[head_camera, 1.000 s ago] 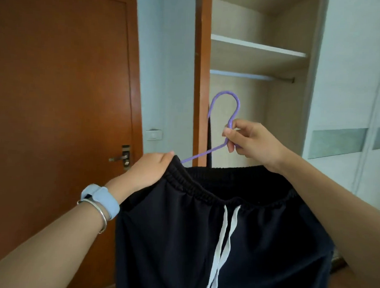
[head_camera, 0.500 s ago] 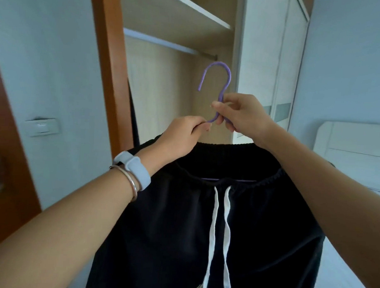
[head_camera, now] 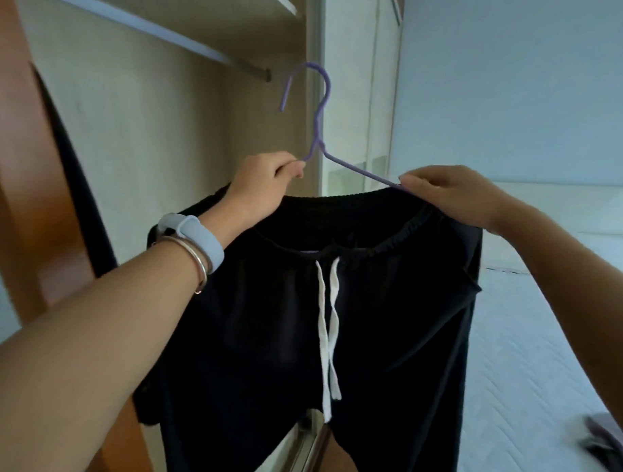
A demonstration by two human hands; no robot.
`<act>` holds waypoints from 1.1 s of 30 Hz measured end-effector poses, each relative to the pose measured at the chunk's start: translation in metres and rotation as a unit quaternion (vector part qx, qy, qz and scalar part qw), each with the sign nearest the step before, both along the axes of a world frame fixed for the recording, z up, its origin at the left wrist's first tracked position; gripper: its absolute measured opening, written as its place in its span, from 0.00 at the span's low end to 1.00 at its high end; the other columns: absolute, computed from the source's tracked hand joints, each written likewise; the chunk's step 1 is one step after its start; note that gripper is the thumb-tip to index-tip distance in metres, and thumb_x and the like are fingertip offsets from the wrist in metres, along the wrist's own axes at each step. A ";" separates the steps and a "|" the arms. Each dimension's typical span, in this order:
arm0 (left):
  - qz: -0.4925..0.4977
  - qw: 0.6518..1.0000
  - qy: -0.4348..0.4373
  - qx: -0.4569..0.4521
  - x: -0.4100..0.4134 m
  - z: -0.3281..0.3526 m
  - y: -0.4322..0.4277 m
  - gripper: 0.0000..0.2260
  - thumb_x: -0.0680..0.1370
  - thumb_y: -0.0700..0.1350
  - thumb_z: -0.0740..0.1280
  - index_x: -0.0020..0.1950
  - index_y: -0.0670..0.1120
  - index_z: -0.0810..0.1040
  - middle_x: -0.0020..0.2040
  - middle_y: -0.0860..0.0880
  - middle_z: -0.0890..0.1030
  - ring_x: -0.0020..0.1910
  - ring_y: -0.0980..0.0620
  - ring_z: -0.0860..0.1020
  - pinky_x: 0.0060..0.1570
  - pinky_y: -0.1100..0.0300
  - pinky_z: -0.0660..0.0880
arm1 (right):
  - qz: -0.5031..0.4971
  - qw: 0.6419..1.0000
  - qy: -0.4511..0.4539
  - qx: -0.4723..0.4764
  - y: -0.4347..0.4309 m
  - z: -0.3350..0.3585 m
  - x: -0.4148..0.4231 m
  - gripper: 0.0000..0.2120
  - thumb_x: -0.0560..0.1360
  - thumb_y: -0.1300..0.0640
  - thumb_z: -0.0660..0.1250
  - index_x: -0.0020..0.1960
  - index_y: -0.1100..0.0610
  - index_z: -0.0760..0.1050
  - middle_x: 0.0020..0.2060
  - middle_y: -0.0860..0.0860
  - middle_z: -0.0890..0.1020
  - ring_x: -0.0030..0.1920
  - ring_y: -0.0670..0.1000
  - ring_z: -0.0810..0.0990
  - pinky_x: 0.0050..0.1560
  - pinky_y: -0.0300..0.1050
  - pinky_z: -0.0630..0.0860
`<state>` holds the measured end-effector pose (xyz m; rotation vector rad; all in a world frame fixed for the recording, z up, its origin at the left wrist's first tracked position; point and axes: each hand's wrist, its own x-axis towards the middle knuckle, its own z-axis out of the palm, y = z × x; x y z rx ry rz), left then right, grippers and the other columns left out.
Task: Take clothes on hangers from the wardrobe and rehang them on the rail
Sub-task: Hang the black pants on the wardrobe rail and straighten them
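Left hand (head_camera: pixel 266 184), fingers curled, pinching hanger (head_camera: pixel 319 130) arm just below neck, right hand (head_camera: pixel 445 194), fingertips pinching opposite arm at waistband (head_camera: pixel 339 196), black pants (head_camera: pixel 264 322) draped below both sets of fingers, hook (head_camera: pixel 328 88) above fingers, just beside rail (head_camera: pixel 141 22) end, contact indeterminate

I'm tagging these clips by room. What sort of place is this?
Most likely a bedroom: an open wardrobe with a hanging rail, a quilted mattress on the right, and black drawstring bottoms on a purple hanger.
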<state>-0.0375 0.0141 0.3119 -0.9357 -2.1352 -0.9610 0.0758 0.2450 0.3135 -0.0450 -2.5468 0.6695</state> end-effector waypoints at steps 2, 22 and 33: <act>-0.015 1.000 0.013 0.002 -0.018 0.005 0.001 0.12 0.79 0.45 0.60 0.48 0.38 0.80 0.39 0.48 0.76 0.41 0.52 0.71 0.38 0.65 0.60 | 0.005 0.999 -0.014 -0.038 0.007 -0.006 -0.003 0.16 0.76 0.44 0.60 0.61 0.47 0.74 0.57 0.49 0.79 0.59 0.49 0.76 0.65 0.45 0.68; 0.010 0.992 0.066 0.109 -0.172 0.039 0.023 0.11 0.79 0.43 0.60 0.50 0.39 0.81 0.40 0.51 0.76 0.33 0.61 0.70 0.34 0.76 0.65 | 0.044 0.995 0.082 -0.038 0.035 0.037 -0.149 0.10 0.75 0.54 0.66 0.55 0.51 0.78 0.49 0.48 0.82 0.50 0.49 0.79 0.54 0.41 0.71; 0.273 0.951 0.081 0.118 -0.277 0.075 -0.002 0.12 0.79 0.49 0.59 0.49 0.46 0.81 0.40 0.50 0.81 0.46 0.41 0.79 0.53 0.48 0.73 | 0.300 0.935 -0.153 -0.115 0.012 0.107 -0.315 0.11 0.73 0.52 0.68 0.47 0.59 0.81 0.42 0.56 0.85 0.43 0.55 0.85 0.47 0.47 0.82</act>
